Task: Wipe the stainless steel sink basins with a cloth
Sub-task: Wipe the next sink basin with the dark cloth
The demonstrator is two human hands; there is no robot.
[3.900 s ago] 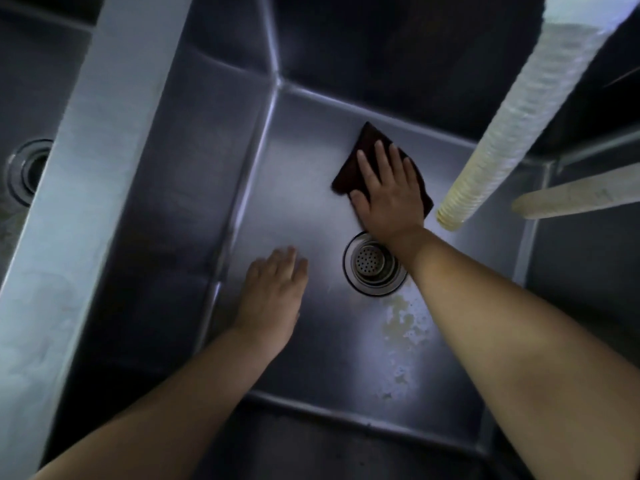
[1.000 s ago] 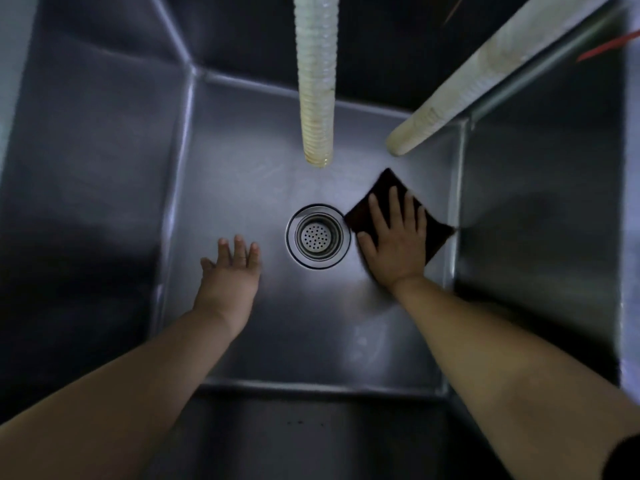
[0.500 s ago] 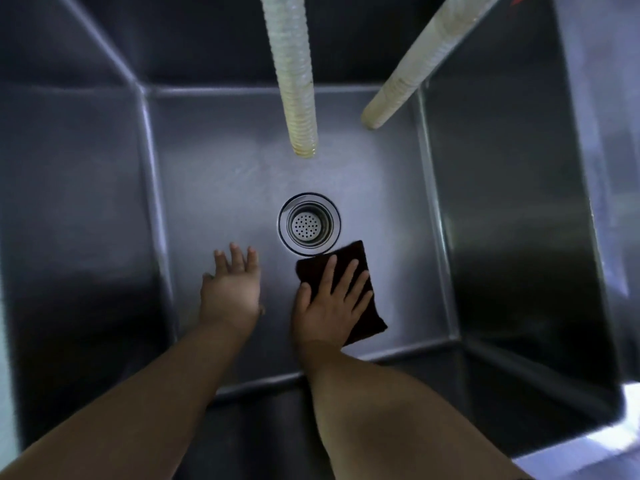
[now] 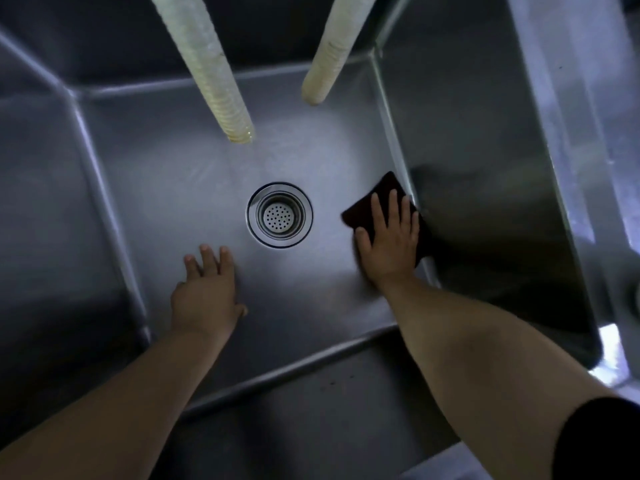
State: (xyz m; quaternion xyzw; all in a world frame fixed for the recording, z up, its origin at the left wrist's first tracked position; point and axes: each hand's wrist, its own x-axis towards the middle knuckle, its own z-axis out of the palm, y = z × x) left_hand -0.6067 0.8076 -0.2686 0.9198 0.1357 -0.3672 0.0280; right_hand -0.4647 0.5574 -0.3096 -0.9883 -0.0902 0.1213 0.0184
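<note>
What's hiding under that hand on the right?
A dark cloth lies under the right hand, pressed flat on the sink floor. Its middle is covered by the hand.

The single head-worn camera looks steeply down from close above into the deep stainless steel sink basin (image 4: 180,174), its round perforated drain (image 4: 280,215) near centre frame.

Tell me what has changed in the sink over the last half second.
The right hand slid the dark cloth from the basin floor just near of the drain out to the drain's right, against the right wall. It presses the cloth flat as before. The left hand stayed open on the floor, near-left of the drain.
</note>
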